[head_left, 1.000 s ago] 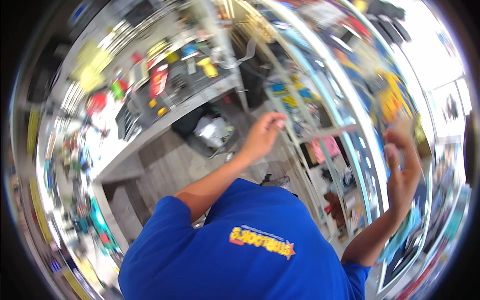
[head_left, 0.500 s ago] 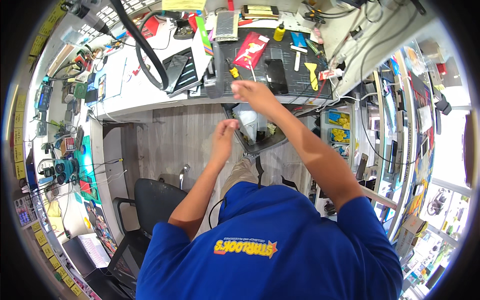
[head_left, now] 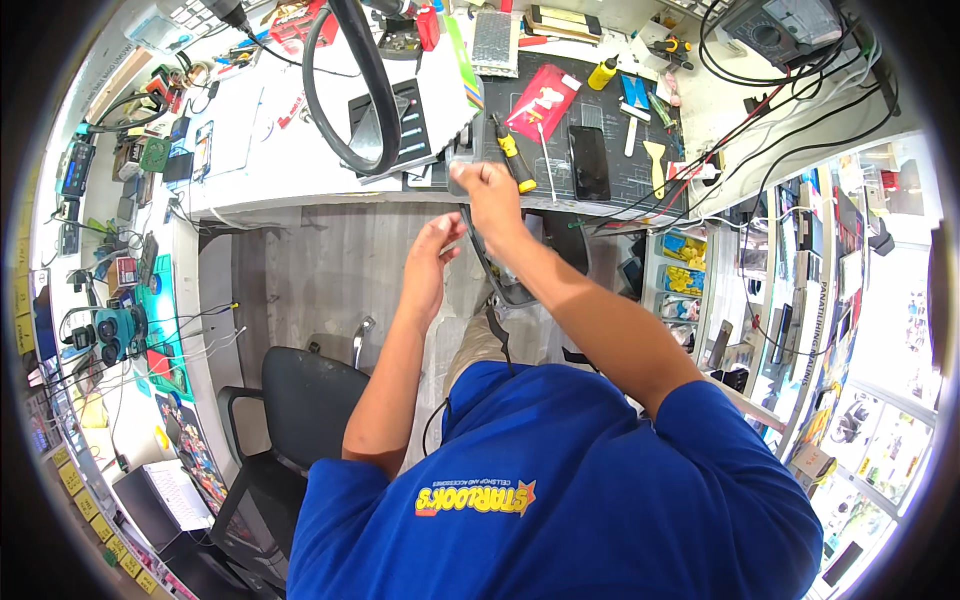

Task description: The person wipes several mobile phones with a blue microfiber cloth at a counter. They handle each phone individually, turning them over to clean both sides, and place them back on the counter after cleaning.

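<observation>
My right hand (head_left: 494, 205) is at the bench's front edge, thumb and fingers pinched. What it holds, if anything, is too small and blurred to make out. Just beyond its fingertips lies a greyish, glossy piece (head_left: 464, 147) whose kind I cannot tell. Lower and to the left, my left hand (head_left: 428, 262) is raised over the floor, its fingers curled together toward the right hand; anything between them is not visible. A yellow-and-black screwdriver (head_left: 514, 160) lies just right of my right hand. Below my right forearm stands a black bin (head_left: 484, 262), partly hidden.
On the dark mat lie a black phone (head_left: 589, 163), a red packet (head_left: 543, 103), a yellow bottle (head_left: 602, 74) and a pale spatula (head_left: 655, 168). A thick black hose (head_left: 392, 120) arches over the bench. Behind to the left is a black chair (head_left: 310, 400).
My right hand has moved slightly down, its fingers now closer together. My left hand has shifted a little left and up. The view has turned, so the bench things appear farther right.
</observation>
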`<state>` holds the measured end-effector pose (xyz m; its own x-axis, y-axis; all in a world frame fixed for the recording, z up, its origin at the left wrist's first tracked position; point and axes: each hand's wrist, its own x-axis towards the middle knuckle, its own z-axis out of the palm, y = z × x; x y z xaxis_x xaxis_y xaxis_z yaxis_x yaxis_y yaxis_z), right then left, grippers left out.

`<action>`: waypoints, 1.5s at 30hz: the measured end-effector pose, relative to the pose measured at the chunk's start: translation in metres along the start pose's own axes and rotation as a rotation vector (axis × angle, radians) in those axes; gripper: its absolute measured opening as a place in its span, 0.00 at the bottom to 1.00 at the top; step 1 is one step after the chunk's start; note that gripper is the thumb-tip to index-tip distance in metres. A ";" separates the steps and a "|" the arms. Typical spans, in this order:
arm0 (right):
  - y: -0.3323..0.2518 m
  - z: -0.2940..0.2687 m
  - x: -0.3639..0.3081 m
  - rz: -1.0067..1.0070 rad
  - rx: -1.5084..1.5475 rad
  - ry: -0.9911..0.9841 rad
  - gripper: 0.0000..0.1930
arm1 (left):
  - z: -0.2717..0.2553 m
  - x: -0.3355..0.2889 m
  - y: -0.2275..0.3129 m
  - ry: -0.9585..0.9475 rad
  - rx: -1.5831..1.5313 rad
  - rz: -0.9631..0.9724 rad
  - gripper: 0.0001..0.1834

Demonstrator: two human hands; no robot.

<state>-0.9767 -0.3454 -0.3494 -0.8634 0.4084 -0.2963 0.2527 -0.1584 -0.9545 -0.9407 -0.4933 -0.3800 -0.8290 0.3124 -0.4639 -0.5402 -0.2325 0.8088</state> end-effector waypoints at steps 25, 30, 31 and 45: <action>0.085 -0.106 -0.090 -0.217 -0.453 -0.410 0.14 | -0.009 0.056 -0.035 0.030 0.290 0.077 0.28; 0.014 -0.227 -0.187 -0.426 -0.390 -0.135 0.18 | 0.137 -0.009 -0.019 -0.414 -0.227 -0.120 0.18; -0.013 -0.253 -0.219 -0.492 -0.428 -0.033 0.18 | 0.172 -0.021 -0.021 -0.577 -0.298 -0.164 0.16; -0.095 -0.498 -0.560 -0.142 -0.497 1.258 0.15 | 0.633 -0.298 -0.199 -1.523 -0.154 -0.375 0.12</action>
<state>-0.2996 -0.1113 -0.1098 0.0173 0.9731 0.2298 0.5559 0.1816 -0.8112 -0.4943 0.0430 -0.1740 0.2168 0.9463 0.2400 -0.7612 0.0099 0.6485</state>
